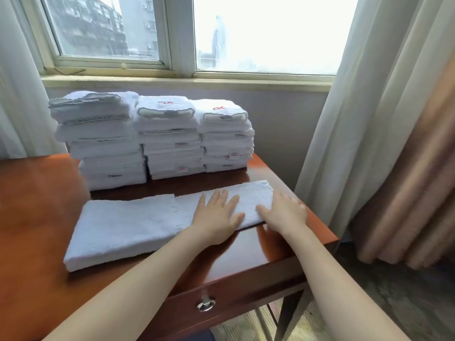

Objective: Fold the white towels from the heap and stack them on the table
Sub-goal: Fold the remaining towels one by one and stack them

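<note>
Drawer front with a metal pull [205, 303] sits nearest the camera, set into the edge of a polished reddish-brown table [37, 205]. Two bare forearms reach over it from below.

The left hand [216, 212] lies flat, palm down, on a long white towel [128, 225] folded into a narrow strip. Its fingers are straight and spread, pressing the cloth. The right hand [283, 212] is also palm down, at the strip's right end beside the table's right edge. Its thumb stretches across the towel and its fingers are extended over the end, not curled round the cloth.

The strip runs slantwise across the tabletop, its left end nearer the camera and its right end farther back. Both hands are on its right half.

Behind it, close to the wall, three stacks of folded white towels stand side by side, touching or nearly so: the left stack [103, 143], the middle stack [170, 141] and the right stack [225, 139]. Red stitched marks show on the top towels of the middle and right stacks, and small labels show on several folded edges.

Farther back, a window [258, 33] above a pale sill looks out on blurred buildings. A pale curtain [369, 119] hangs at the right with a brown curtain [413, 180] outside it, and another pale drape [17, 94] hangs at the left.
</note>
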`<state>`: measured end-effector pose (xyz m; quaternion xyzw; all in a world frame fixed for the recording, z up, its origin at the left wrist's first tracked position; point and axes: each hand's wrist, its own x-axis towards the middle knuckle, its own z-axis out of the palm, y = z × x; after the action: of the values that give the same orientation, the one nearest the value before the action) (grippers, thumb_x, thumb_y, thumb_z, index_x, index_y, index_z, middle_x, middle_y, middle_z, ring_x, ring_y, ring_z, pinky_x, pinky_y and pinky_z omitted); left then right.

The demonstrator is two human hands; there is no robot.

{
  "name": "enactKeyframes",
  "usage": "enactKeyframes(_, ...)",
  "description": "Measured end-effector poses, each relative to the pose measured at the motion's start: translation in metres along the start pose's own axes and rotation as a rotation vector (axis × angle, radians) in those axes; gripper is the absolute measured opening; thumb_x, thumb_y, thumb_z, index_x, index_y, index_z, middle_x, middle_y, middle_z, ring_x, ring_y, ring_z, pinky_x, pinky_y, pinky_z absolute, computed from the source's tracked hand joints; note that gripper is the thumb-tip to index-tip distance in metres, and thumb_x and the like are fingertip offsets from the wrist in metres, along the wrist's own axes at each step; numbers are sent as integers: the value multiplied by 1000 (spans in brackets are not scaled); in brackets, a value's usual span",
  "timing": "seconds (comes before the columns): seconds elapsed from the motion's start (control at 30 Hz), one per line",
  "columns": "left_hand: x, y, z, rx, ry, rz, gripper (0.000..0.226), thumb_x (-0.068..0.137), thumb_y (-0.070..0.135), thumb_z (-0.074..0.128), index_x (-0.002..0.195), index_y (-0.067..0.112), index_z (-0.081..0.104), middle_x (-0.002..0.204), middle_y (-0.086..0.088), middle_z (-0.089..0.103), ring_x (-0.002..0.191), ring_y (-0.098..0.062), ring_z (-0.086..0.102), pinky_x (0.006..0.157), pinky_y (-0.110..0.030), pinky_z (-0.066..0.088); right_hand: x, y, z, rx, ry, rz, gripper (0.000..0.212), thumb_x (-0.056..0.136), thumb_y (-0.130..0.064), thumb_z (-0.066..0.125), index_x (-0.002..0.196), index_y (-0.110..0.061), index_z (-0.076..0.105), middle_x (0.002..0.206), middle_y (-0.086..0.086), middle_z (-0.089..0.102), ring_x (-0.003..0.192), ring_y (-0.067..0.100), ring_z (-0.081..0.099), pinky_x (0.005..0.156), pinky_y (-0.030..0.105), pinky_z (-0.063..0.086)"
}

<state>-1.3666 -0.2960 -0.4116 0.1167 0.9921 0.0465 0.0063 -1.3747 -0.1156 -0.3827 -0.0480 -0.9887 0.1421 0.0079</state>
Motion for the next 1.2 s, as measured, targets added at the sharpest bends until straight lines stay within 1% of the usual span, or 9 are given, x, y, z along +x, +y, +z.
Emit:
enactKeyframes(0.17, 2, -1, 7, -10, 36, -3, 62, 102, 55, 19, 158, 29, 11, 167, -5, 3, 153, -21, -4, 121, -52, -3, 21, -5, -12, 147, -123, 71, 64, 78, -39, 67, 136, -17, 49, 134, 9, 54, 124, 28, 49, 91, 36, 47)
enactKeyframes(0.3, 1, -1, 5, -44, 31, -4, 61, 101, 54, 22, 157, 30, 15, 167, -5, 5, 153, -20, -3, 121, -52, -3, 22, -17, -16, 402, -185, 88, 41, 76, -23, 69, 114, -15, 55, 97, 2, 60, 92, 21, 59, 72, 31, 48)
enactKeyframes(0.37, 3, -3, 1, -132, 44, 2, 57, 101, 51, 29, 154, 31, 27, 165, -4, 15, 153, -20, 4, 122, -51, -1, 18, -21, -13, 638, -158, 58, 38, 76, -14, 68, 112, -16, 56, 91, 1, 60, 88, 21, 60, 75, 35, 51)
enactKeyframes(0.5, -3, -3, -24, -846, 116, 15, 36, 105, 35, 40, 133, 24, 62, 138, 7, 58, 132, -9, 46, 118, -43, 28, -1, -35, -18, 1091, 4, -58, 46, 70, -3, 65, 116, -10, 64, 99, 4, 69, 92, 22, 65, 76, 34, 54)
enactKeyframes(0.63, -21, -4, -66, -1229, 207, -79, 29, 106, 41, 38, 102, 35, 66, 97, 11, 69, 94, -9, 64, 84, -27, 52, -18, -68, -36, 1387, 0, -140, 62, 60, -7, 71, 119, -20, 58, 109, 1, 68, 93, 13, 69, 80, 34, 58)
enactKeyframes(0.73, -40, -24, -98, -1314, 240, -108, 40, 106, 49, 30, 118, 34, 65, 102, 2, 72, 93, -15, 69, 80, -30, 56, -27, -101, -45, 1434, -30, -214, 80, 72, 4, 76, 143, -15, 44, 124, 7, 63, 107, 19, 67, 92, 39, 57)
enactKeyframes(0.83, -61, -52, -121, -1337, 298, -151, 47, 106, 50, 28, 130, 28, 61, 108, -5, 72, 96, -17, 71, 77, -30, 58, -35, -137, -44, 1418, -88, -292, 78, 75, 4, 75, 144, -15, 43, 125, 10, 63, 109, 21, 67, 93, 40, 57)
enactKeyframes(1.03, -98, -107, -133, -1368, 337, -263, 49, 105, 54, 28, 118, 27, 67, 108, -5, 74, 99, -20, 71, 85, -38, 58, -54, -201, -31, 1352, -146, -389, 69, 75, -3, 76, 135, -22, 48, 106, -1, 63, 88, 6, 66, 60, 13, 51)
enactKeyframes(1.2, -122, -149, -126, -1409, 363, -376, 53, 103, 57, 32, 109, 20, 70, 94, -5, 77, 86, -19, 75, 66, -30, 60, -70, -242, -11, 1227, -200, -433, 73, 75, -8, 75, 141, -22, 46, 105, -7, 61, 93, 8, 65, 79, 23, 56)
